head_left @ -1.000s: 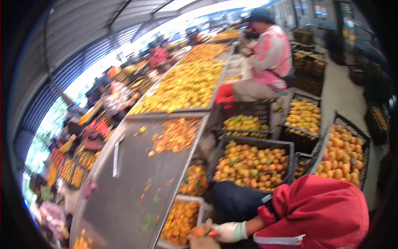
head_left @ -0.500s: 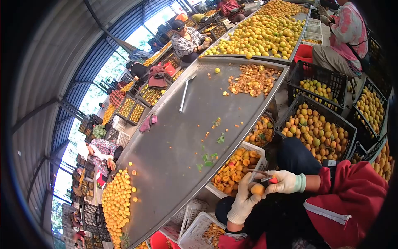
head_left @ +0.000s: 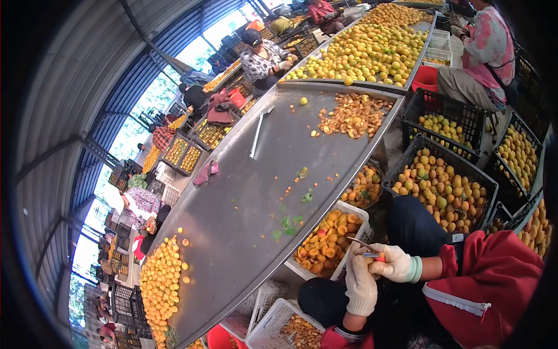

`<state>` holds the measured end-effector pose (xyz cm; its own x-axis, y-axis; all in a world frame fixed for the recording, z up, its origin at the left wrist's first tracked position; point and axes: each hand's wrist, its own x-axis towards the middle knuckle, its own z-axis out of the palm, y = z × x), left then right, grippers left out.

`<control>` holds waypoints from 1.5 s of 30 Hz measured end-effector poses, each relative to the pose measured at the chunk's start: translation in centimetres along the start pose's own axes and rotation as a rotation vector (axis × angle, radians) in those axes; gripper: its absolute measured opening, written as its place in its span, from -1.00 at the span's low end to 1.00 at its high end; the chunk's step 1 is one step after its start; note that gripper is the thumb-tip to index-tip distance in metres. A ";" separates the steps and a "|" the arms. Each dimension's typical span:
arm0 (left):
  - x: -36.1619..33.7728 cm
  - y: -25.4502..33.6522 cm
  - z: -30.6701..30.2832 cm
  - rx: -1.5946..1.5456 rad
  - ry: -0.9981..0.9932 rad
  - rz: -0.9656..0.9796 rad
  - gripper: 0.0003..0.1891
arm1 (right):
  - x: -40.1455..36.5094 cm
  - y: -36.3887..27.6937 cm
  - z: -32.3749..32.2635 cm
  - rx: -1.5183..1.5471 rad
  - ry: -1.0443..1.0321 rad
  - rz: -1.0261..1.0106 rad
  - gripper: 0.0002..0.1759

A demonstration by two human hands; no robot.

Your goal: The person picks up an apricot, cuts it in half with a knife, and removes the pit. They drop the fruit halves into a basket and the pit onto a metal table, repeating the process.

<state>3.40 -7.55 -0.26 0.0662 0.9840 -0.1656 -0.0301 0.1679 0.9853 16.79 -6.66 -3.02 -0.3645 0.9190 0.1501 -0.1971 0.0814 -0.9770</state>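
My right hand (head_left: pixel 396 264), in a white glove with a green cuff, is closed around a small knife (head_left: pixel 379 256) with a red-orange handle. Its short blade points left, over the fingers of the other hand. A thin brown curved piece (head_left: pixel 361 239) sticks out just above the blade. My left hand (head_left: pixel 360 288), also gloved, has its fingers bent in and meets the right at the knife; what it holds is hidden. Just beyond both hands stands a white crate (head_left: pixel 363 224) with halved apricots (head_left: pixel 326 243).
A long metal table (head_left: pixel 232 232) slopes past on the left, with whole apricots (head_left: pixel 160 285), cut pieces (head_left: pixel 356 115), leaves and a metal tool (head_left: pixel 258 134). Black crates (head_left: pixel 491 180) of apricots stand to the right. Another white crate (head_left: pixel 258 337) is below. Several people work around.
The apricot that showed between my hands is out of sight. My left hand has turned upright and moved slightly right, its fingers now against the right hand.
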 end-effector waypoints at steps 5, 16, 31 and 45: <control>0.0 0.4 1.0 0.333 0.153 0.465 -0.43 | -0.6 1.1 0.8 -0.101 0.174 -0.157 -0.42; 1.3 -1.0 -0.1 0.556 0.198 0.792 -0.54 | -0.3 -0.8 2.3 0.075 0.276 0.015 -0.73; 1.8 0.7 -2.4 -0.648 -0.307 -0.252 -0.46 | 1.9 -3.8 -0.9 0.641 0.039 0.570 -0.63; 0.0 0.1 1.2 -0.518 -0.116 -0.290 -0.62 | 4.2 -6.9 -0.5 0.640 0.530 -0.094 -0.59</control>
<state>4.60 -7.59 -0.08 0.2516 0.8855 -0.3906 -0.4742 0.4647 0.7478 17.13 -3.16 4.27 0.1236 0.9921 -0.0209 -0.7425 0.0785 -0.6652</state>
